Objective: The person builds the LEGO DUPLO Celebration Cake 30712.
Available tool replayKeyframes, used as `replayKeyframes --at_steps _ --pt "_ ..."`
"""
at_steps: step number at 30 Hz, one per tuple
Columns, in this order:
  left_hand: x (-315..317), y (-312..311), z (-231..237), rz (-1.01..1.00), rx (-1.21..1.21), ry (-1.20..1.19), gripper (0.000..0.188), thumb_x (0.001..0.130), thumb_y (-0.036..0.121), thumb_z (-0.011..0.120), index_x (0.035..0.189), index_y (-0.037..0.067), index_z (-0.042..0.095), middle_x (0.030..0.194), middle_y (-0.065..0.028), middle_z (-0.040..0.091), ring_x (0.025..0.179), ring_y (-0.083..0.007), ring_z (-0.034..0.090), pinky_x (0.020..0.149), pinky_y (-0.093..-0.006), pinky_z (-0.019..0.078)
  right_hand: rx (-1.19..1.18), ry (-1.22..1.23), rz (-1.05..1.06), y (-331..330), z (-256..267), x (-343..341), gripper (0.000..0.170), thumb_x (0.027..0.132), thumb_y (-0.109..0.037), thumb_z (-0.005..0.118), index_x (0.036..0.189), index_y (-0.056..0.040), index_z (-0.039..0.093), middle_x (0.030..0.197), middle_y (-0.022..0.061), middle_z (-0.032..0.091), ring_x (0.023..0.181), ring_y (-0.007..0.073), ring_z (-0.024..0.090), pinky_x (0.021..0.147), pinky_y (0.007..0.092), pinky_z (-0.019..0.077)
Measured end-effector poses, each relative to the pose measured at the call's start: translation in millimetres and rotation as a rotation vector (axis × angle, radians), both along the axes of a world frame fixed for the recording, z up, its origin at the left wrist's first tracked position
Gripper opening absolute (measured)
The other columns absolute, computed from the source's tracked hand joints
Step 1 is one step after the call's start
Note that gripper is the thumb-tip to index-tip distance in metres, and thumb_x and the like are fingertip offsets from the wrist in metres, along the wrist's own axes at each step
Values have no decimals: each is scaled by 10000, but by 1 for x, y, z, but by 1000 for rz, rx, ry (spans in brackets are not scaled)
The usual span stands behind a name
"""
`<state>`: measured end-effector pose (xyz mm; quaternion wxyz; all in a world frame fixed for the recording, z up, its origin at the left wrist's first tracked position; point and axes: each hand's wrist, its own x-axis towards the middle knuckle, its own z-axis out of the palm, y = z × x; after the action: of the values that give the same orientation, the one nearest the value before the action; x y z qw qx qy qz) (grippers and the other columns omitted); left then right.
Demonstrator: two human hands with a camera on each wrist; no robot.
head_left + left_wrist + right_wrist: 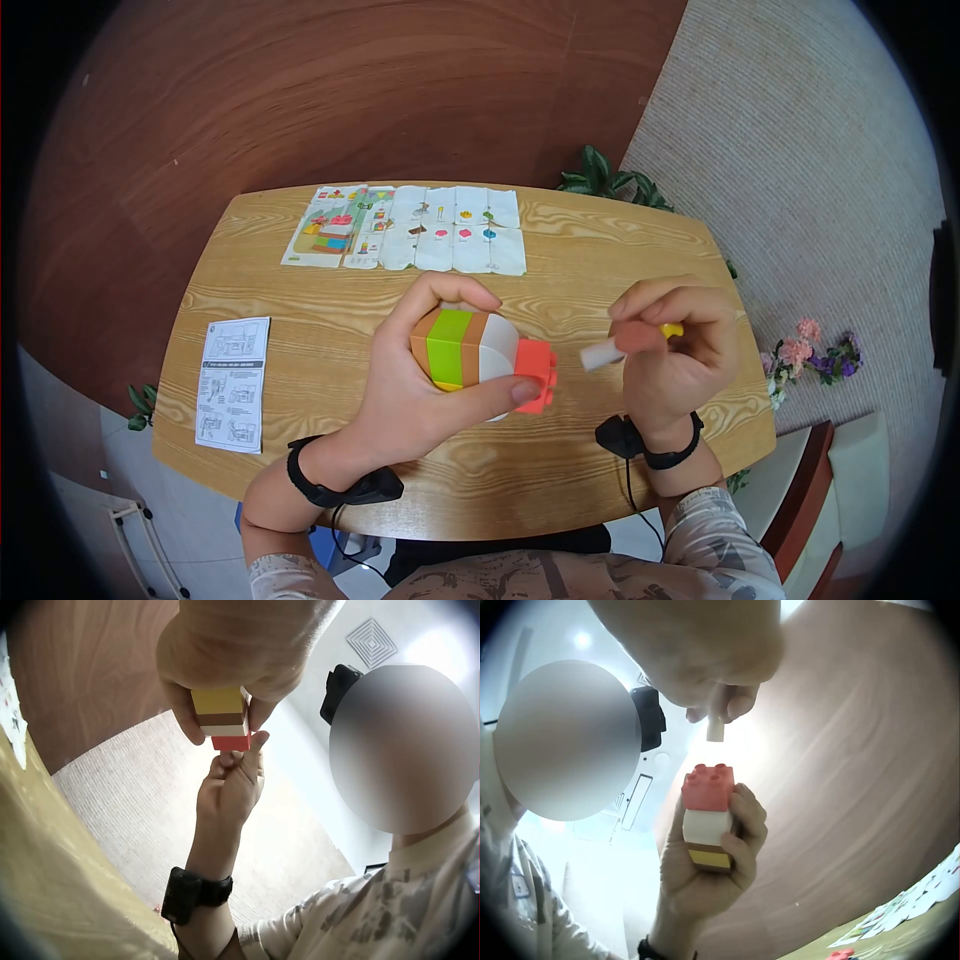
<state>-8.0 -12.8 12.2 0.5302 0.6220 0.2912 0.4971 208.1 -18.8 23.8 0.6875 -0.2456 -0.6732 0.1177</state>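
Observation:
My left hand grips a stack of toy building bricks with green, brown, yellow and white layers, turned on its side above the table. At its right end sits a red brick, whose studs face my right hand. Between the fingers and thumb of that hand is a toy candle piece, a white stick with a yellow tip. In the right wrist view, the white stick end is a short gap away from the studs of the red brick.
An unfolded picture sheet lies at the back of the wooden table. To the left is a printed leaflet. A red piece shows on the table in the right wrist view. Flowers and a chair stand beyond the right edge.

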Motion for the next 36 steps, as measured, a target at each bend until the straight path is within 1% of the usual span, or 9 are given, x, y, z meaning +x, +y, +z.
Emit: replayKeyframes --at_steps 1,3,6,9,15,18,27,33,36 --pt "1 -1 -1 8 3 1 572 729 142 925 1158 70 553 1063 -28 619 985 -88 594 865 -274 491 17 10 -43 0 -1 -1 335 728 -13 893 921 -34 620 844 106 712 711 161 692 623 279 562" --pt "5 -2 -4 23 13 3 567 731 142 923 1156 70 554 1064 -31 617 987 -91 593 864 -274 491 108 -184 -180 1 -7 3 301 725 -9 887 900 -29 642 841 107 711 701 178 699 623 296 574" --pt "7 0 -9 51 -7 -11 564 735 139 920 1157 67 552 1051 -29 621 979 -99 598 855 -274 492 163 -371 -167 1 -7 -3 302 717 -20 884 920 -29 661 876 97 701 712 202 698 615 289 567" --pt "8 1 -11 71 -9 -44 552 749 131 910 1155 62 543 1038 -35 625 943 -98 611 818 -265 508 111 -396 -173 1 -6 -8 266 738 19 851 929 -34 674 910 101 691 760 212 693 653 288 565" --pt "3 10 -9 156 61 -127 528 777 128 892 1150 58 526 995 -38 627 880 -86 626 741 -245 533 -202 -284 137 9 10 -13 204 787 113 744 924 -27 688 946 101 697 854 210 697 745 301 564" --pt "1 10 -8 133 67 -92 525 781 130 891 1151 58 526 987 -34 627 890 -86 625 750 -248 533 -211 -380 187 13 14 -2 211 791 119 737 943 -19 691 965 103 710 881 215 712 756 301 569" --pt "1 10 -5 162 57 -96 519 784 133 892 1146 57 529 981 -36 625 852 -84 628 704 -237 534 -168 -469 119 10 18 -1 246 790 107 749 996 -20 702 976 125 724 895 237 726 776 316 571" --pt "1 8 -3 139 -8 -82 523 785 127 888 1153 56 524 974 -40 633 846 -85 635 690 -233 536 -340 -544 37 6 21 1 230 817 49 771 1027 -22 709 960 112 742 877 225 739 747 296 564" --pt "1 10 -7 150 62 -83 531 778 125 891 1153 56 522 976 -40 639 856 -84 635 711 -236 536 -362 -526 75 6 19 2 216 829 12 785 1033 -20 719 949 105 755 846 213 747 723 288 562"
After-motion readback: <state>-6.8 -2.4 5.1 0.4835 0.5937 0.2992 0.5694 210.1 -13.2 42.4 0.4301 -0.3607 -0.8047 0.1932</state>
